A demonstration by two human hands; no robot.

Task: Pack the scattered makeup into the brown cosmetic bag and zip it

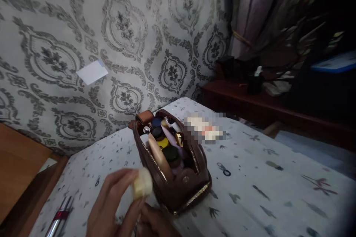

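My left hand (112,203) is closed in a pinch on a small jar (141,184), yellowish with a pale lid, blurred by motion. Just below and beside it, my right hand (158,220) is in shadow with its fingers curled together; what they hold, if anything, is hidden. Both hands are at the near left side of a brown leather makeup bag (182,192). The bag lies unzipped on the table. Inside it are a beige tube (158,153), a dark-lidded jar (171,154), a yellow container (162,143) and several other cosmetics, packed closely.
A silver and red tube (59,217) lies at the table's near left. Behind the bag is a pixelated pale item (204,127). A patterned white cloth (247,189) covers the table, which meets a wallpapered wall. To the right is a dark reddish desk (239,98) with clutter.
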